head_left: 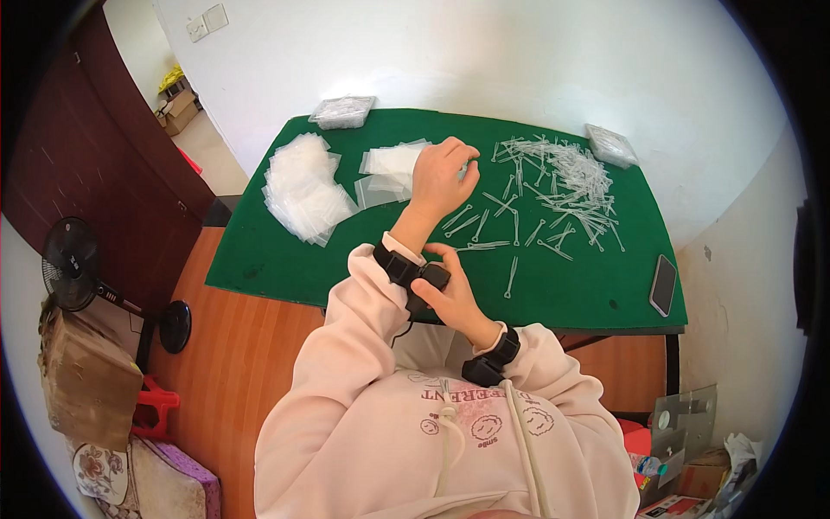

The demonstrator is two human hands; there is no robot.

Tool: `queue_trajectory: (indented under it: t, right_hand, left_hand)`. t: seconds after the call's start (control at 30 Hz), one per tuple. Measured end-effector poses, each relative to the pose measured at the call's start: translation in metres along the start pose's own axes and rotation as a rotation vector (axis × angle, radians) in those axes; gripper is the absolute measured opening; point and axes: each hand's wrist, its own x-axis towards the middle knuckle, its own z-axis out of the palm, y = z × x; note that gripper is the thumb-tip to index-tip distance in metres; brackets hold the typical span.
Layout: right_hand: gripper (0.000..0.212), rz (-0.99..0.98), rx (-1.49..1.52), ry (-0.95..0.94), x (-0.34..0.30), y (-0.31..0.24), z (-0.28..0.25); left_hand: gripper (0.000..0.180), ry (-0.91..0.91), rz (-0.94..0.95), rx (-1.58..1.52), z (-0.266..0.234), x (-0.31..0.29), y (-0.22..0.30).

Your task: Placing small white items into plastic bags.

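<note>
My left hand [443, 177] hovers over the middle of the green-topped table, its fingers loosely curled, with a gap between thumb and fingertips and nothing visible in it. Around that wrist sits a black strapped device [430, 278]. My right hand [456, 298] grips this device, thumb on top and fingers around its side. Just beyond my left hand lie flat clear plastic bags [385, 166], partly hidden by it. To its right, thin clear plastic sticks with a small ring at one end [512, 277] lie scattered.
A fanned heap of clear bags [303, 186] covers the table's left side. A dense pile of the sticks [575, 182] lies right. Wrapped clear packs [343, 112] sit at the far corners, a phone [662, 285] near the right edge. A black fan [73, 259] stands left.
</note>
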Motion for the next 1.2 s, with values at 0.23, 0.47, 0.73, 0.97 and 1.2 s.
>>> queue_trajectory:
  t: [0.23,0.47,0.73,0.97,1.2]
  right_hand:
    - [0.033,0.326,0.241,-0.342,0.012,-0.003,-0.021]
    - [0.023,0.202,0.251,-0.237,0.011,-0.013,-0.036]
    - [0.023,0.237,0.260,-0.162,0.007,-0.019,-0.022]
    - [0.043,0.017,-0.119,-0.040,0.000,0.005,0.004]
    - [0.057,0.008,-0.127,-0.024,-0.004,0.004,-0.002]
  left_hand:
    - [0.006,-0.098,-0.015,-0.042,0.007,-0.010,-0.001]
    - [0.009,-0.443,0.232,0.249,0.003,-0.032,0.005]
    - [0.008,-0.411,-0.006,0.424,-0.013,-0.047,0.005]
    - [0.006,0.025,-0.911,-0.723,0.024,-0.056,-0.018]
    - [0.011,0.156,-1.071,-1.123,0.015,-0.054,-0.012]
